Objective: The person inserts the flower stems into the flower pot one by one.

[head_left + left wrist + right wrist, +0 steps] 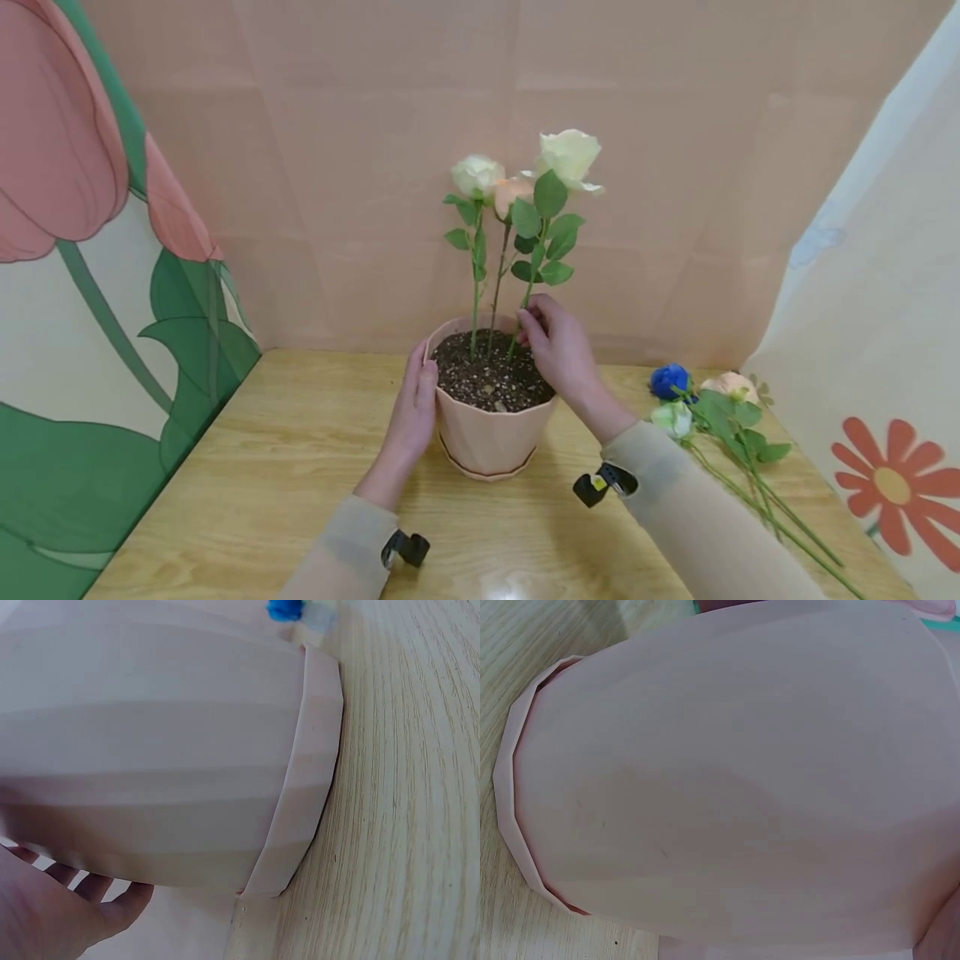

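A pale pink flowerpot [491, 433] filled with dark soil [491, 385] stands on a matching saucer [489, 477]. Three artificial roses rise upright from the soil: a white rose [477, 177] at left, a peach rose [510, 193] in the middle and a taller white rose [568, 158] at right. My right hand [562, 354] pinches the taller rose's stem low down, just above the soil. Against the pot's left side rests my left hand [411, 408], its fingers laid along the wall in the left wrist view. The pot hides most of the right wrist view.
On the wooden table [300, 467], right of the pot, lie loose artificial flowers: a blue rose [667, 381], a peach rose [729, 385] and a pale green-white rose [672, 419]. Their stems reach toward the front right. A pinkish cloth backdrop [360, 167] hangs behind the table.
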Motion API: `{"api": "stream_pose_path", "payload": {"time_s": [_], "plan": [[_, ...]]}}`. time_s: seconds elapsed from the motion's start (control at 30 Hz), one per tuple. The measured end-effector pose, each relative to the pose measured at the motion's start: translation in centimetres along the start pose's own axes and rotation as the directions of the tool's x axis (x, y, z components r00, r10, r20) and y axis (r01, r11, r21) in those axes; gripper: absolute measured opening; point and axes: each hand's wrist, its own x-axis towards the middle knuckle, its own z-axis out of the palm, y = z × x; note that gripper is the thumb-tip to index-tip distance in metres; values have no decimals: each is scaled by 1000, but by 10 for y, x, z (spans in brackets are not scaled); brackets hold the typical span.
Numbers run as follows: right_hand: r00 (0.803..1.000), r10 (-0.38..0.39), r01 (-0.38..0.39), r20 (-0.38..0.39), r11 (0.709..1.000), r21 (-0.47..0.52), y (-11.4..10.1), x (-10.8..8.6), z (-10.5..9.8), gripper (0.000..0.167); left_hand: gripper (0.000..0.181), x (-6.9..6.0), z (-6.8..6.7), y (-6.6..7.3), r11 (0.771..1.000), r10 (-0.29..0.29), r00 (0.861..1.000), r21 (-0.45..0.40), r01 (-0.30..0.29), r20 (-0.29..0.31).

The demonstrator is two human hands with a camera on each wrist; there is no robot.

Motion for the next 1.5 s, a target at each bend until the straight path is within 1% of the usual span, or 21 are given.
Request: {"api": "stream_pose_path", "payload": {"time_s": [0.27,0.43,0.63,0.77,0.87,1.07,1.2,1.37,1.5], "plan": [[999,15,-14,34,999,-50,-1,-5,-1,15,58,1,0,-1,1000,-9,1000,28,9,7],[998,5,-1,56,997,-74,-1,-5,-2,17,57,0,0,1,1000,-18,1000,25,18,1],[995,13,-6,94,997,-80,0,-3,-1,16,56,0,0,0,1000,-22,1000,20,22,3],[994,21,-13,106,997,-79,1,-1,0,17,56,1,0,1,1000,-21,1000,16,21,1],[993,35,-29,110,998,-59,3,-1,0,17,56,1,0,0,1000,-20,1000,22,20,2],[990,84,-88,114,995,35,4,-3,0,15,57,1,1,-2,1000,-7,1000,24,7,2],[989,94,-101,112,993,58,5,-3,0,12,57,0,0,-1,1000,1,1000,16,-1,1],[991,105,-111,89,991,71,5,-3,0,12,56,0,0,0,1000,-4,1000,18,4,-5],[989,133,-139,60,983,119,7,-5,0,12,56,0,-1,0,1000,2,1000,13,-2,1]]}}
